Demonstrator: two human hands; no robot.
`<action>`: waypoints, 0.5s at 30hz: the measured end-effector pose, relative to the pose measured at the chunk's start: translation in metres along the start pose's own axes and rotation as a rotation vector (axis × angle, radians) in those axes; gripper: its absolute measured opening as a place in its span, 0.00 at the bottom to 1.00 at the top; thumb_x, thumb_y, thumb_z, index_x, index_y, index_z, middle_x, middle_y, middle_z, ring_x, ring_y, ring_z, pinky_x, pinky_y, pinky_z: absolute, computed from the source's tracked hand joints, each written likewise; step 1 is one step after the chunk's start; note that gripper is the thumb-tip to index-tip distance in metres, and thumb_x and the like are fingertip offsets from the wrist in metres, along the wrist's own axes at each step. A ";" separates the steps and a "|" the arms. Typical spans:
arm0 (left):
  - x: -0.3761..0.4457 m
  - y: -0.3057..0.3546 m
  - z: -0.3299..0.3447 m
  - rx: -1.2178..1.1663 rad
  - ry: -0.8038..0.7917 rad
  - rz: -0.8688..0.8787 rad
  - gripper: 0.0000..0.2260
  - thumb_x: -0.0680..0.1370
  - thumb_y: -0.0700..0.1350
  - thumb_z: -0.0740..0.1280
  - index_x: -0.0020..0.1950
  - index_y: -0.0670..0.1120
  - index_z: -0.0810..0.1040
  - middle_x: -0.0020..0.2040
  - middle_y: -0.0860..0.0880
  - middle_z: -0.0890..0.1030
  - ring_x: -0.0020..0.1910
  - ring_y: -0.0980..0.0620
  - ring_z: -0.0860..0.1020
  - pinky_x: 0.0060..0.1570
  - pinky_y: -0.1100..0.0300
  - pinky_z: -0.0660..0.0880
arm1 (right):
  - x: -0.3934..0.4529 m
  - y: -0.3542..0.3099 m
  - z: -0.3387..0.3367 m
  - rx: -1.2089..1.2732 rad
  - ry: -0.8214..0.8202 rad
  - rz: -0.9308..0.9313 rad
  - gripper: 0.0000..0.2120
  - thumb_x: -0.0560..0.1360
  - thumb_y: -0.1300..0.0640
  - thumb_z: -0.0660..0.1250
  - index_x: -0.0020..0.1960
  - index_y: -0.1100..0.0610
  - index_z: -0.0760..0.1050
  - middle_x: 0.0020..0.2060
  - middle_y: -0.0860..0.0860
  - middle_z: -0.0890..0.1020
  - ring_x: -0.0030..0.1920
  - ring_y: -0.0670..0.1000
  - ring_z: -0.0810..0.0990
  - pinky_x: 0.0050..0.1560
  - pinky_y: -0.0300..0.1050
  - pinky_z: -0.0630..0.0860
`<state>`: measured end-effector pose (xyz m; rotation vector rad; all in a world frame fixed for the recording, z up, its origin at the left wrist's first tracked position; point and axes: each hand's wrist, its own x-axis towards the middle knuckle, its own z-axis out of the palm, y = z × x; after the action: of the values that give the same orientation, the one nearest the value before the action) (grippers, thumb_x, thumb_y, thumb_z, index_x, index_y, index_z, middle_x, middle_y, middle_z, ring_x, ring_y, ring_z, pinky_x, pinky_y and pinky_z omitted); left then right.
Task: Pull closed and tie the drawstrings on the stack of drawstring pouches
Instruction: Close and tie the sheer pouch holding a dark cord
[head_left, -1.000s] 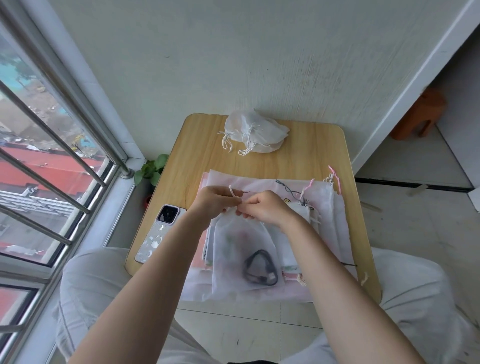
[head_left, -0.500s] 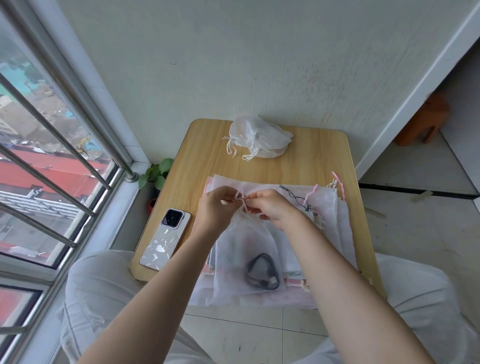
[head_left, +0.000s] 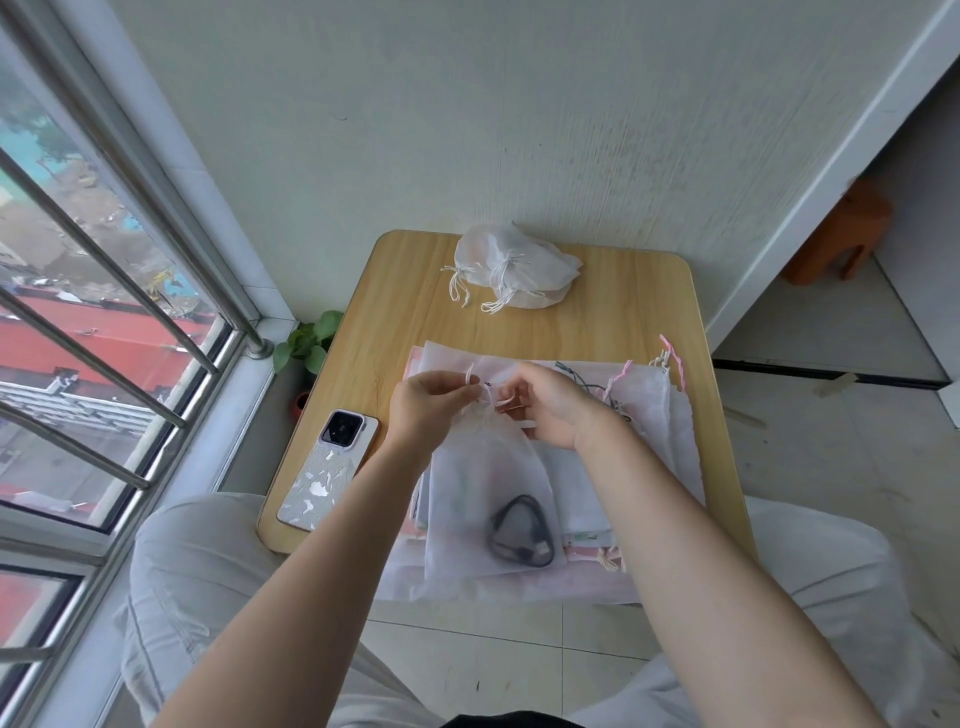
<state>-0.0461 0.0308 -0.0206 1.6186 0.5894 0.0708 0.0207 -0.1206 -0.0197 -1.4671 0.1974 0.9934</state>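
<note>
A sheer white pouch with a coiled black cable inside lies on top of a flat stack of pale pouches on the wooden table. Its neck is gathered tight between my hands. My left hand pinches one end of its pale drawstring. My right hand pinches the other end, the two hands almost touching. A heap of white pouches with knotted strings rests at the table's far edge.
A phone in a patterned case lies at the table's front left. A barred window runs along the left, with a small green plant below the sill. A brown stool stands on the tiled floor at far right.
The pouch's neck has been drawn tighter and my hands have shifted slightly on the drawstring ends. The view has tilted a little.
</note>
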 end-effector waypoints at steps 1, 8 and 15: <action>0.000 0.000 0.000 -0.005 0.003 -0.008 0.04 0.70 0.40 0.77 0.41 0.47 0.85 0.35 0.53 0.83 0.30 0.60 0.78 0.33 0.70 0.74 | 0.000 -0.001 0.000 0.050 0.007 -0.014 0.10 0.72 0.56 0.59 0.31 0.53 0.68 0.31 0.49 0.76 0.30 0.48 0.75 0.34 0.43 0.68; 0.003 -0.007 0.000 0.082 -0.022 -0.044 0.02 0.71 0.42 0.77 0.42 0.45 0.85 0.32 0.53 0.80 0.29 0.60 0.75 0.32 0.67 0.70 | -0.001 -0.004 -0.006 0.684 0.074 -0.261 0.24 0.79 0.60 0.61 0.25 0.54 0.62 0.30 0.55 0.77 0.36 0.55 0.82 0.45 0.48 0.76; 0.006 -0.016 -0.005 0.328 0.121 -0.037 0.08 0.74 0.42 0.72 0.35 0.48 0.81 0.31 0.52 0.81 0.32 0.53 0.77 0.32 0.64 0.72 | -0.002 -0.004 -0.006 0.049 0.358 -0.227 0.15 0.75 0.62 0.61 0.33 0.53 0.60 0.21 0.48 0.61 0.20 0.47 0.55 0.23 0.36 0.52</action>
<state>-0.0485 0.0379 -0.0365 1.9302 0.7532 0.0463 0.0245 -0.1264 -0.0164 -1.5752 0.3033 0.5358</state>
